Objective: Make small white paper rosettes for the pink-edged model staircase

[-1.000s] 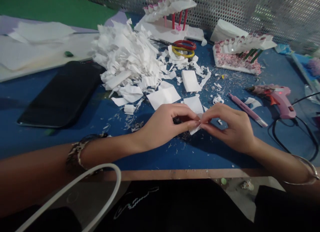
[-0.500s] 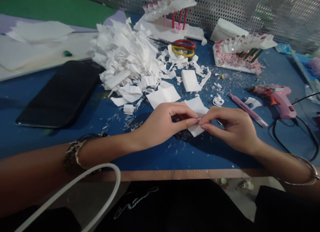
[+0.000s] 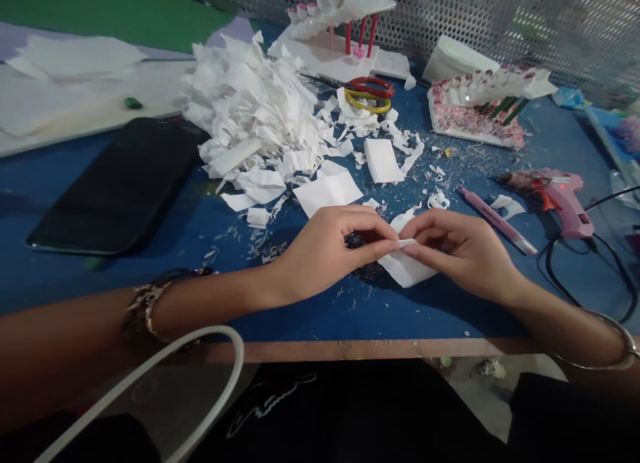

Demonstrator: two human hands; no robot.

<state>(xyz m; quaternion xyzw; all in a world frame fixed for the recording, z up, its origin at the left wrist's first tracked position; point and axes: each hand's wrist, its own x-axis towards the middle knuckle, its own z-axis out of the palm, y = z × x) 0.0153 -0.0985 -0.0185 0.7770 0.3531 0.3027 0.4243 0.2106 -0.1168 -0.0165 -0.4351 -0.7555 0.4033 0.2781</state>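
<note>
A small white piece of paper [image 3: 407, 271] is pinched between both hands just above the blue tabletop, with a fold or raised edge where the fingertips meet. My left hand [image 3: 333, 253] grips it from the left with thumb and index finger. From the right, my right hand [image 3: 463, 253] pinches the same edge; its other fingers are curled. Just behind the hands lies a flat white paper sheet [image 3: 327, 188], and beyond it a small stack of white paper squares [image 3: 383, 160]. A large heap of torn white paper [image 3: 260, 110] rises to the back left.
A black phone [image 3: 117, 186] lies at left. Scissors [image 3: 370, 93] with red and yellow handles rest behind the scraps. At right are a pink marker [image 3: 497, 220] and a pink glue gun [image 3: 555, 193] with its cord. Two white stair-like models [image 3: 345, 10] stand at the back.
The paper between my fingers has turned and tilted, and its lower part now shows further right and lower. My fingertips now pinch a raised edge of it. Both hands have hardly shifted.
</note>
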